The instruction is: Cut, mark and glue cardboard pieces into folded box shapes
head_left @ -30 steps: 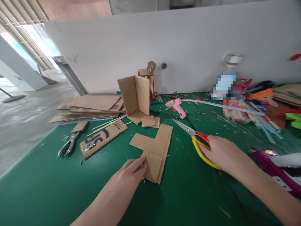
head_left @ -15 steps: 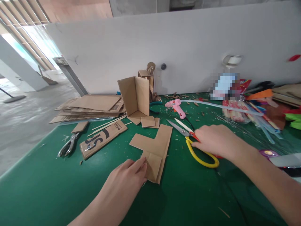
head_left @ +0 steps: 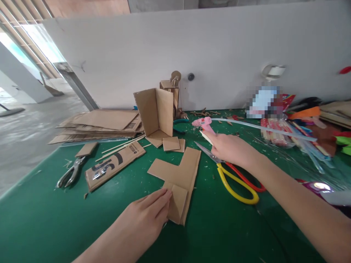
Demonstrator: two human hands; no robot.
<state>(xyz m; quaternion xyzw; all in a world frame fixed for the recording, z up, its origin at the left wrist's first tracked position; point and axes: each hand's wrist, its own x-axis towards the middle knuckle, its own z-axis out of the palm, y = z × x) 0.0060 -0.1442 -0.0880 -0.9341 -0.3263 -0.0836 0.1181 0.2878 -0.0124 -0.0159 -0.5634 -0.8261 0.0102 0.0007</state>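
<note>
My left hand [head_left: 149, 210] has its fingers together at the left edge of a small cardboard square [head_left: 179, 201], which lies over the lower end of a T-shaped cardboard piece [head_left: 189, 162]. Its thumb is mostly hidden. My right hand [head_left: 233, 148] is closed around a slim white pen [head_left: 207, 137], whose tip points up and left. Under and beside that hand lie scissors [head_left: 238, 188] with one yellow and one red handle loop. Just behind its fingertips is a pink glue gun [head_left: 204, 124] with a long clear glue stick.
A folded cardboard corner [head_left: 153, 113] stands at the back, with small cardboard squares [head_left: 171, 143] before it. To the left are stacked cardboard sheets [head_left: 106, 120], a printed cardboard strip [head_left: 115, 164] and metal pliers [head_left: 71, 174]. Packed sticks [head_left: 276, 128] lie right.
My right hand has left the scissors' handles, moved up and left, and taken hold of the white pen. My left hand stays at the cardboard. The view has shifted slightly.
</note>
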